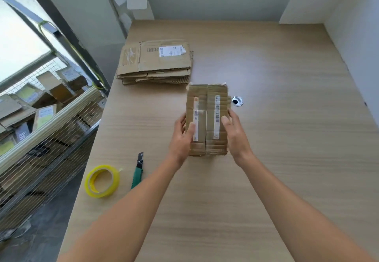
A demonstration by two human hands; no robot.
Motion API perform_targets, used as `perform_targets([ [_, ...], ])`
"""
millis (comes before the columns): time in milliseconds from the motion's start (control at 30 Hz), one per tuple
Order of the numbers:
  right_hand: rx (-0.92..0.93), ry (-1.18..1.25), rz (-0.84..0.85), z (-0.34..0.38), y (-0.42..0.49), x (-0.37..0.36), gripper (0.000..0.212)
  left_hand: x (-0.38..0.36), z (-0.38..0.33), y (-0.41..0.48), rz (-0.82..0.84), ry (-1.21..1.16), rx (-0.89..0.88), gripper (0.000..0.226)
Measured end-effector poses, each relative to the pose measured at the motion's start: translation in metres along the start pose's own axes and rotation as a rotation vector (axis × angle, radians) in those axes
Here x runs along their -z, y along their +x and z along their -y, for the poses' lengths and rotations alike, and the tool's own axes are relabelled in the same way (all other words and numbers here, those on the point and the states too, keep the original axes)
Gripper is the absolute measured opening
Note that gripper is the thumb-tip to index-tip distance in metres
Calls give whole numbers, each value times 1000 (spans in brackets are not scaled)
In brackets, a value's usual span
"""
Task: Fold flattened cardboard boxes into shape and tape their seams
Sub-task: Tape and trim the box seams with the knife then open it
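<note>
**Both hands closed on the box**

The left hand [181, 136] gripped the small cardboard box [207, 106] by one side, thumb on a top flap. The right hand [235, 132] clasped the other side. The yellow tape roll [102, 180] and green utility knife [137, 171] lay left of the left wrist, and the stack of flattened boxes [155, 63] lay beyond it.

Only two arms are seen of the person. The left hand [181, 138] and the right hand [235, 136] are bare, and the left forearm [127, 206] and the right forearm [297, 206] are uncovered as far as they are shown. What is worn higher up cannot be told.
</note>
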State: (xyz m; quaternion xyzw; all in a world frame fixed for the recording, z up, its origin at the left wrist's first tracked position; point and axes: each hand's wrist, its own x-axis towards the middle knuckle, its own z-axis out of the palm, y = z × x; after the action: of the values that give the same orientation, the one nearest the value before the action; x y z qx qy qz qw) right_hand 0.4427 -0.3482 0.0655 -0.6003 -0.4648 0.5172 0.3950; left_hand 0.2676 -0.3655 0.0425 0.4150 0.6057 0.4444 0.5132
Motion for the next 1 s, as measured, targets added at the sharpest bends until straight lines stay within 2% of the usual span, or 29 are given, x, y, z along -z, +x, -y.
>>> perform_targets([
  [100,10,191,40,34,-24,7,52,30,-18,-14,96,-194,2,40],
  [200,-6,240,0,52,-49,6,42,53,-39,-30,119,-426,63,53],
  [267,6,253,3,59,-63,2,46,61,-51,-40,115,-493,113,66],
  [367,53,217,30,74,-86,-5,60,70,-64,-57,171,-324,92,82],
  [467,32,75,67,74,-107,-13,53,76,-63,-76,228,-255,93,91],
  [567,-52,11,29,52,-124,-22,70,82,-46,-89,220,-216,117,87],
  [700,-96,26,28,7,-143,-37,80,84,-8,-108,178,-9,143,86],
  [867,-72,-29,-258,-43,-153,-50,48,78,30,-131,43,108,109,55],
  [967,147,-80,-398,-59,-164,-51,59,75,47,-139,-86,50,109,22],
  [1000,249,-165,-427,-64,-166,-49,66,74,53,-142,-94,-17,125,21],
])
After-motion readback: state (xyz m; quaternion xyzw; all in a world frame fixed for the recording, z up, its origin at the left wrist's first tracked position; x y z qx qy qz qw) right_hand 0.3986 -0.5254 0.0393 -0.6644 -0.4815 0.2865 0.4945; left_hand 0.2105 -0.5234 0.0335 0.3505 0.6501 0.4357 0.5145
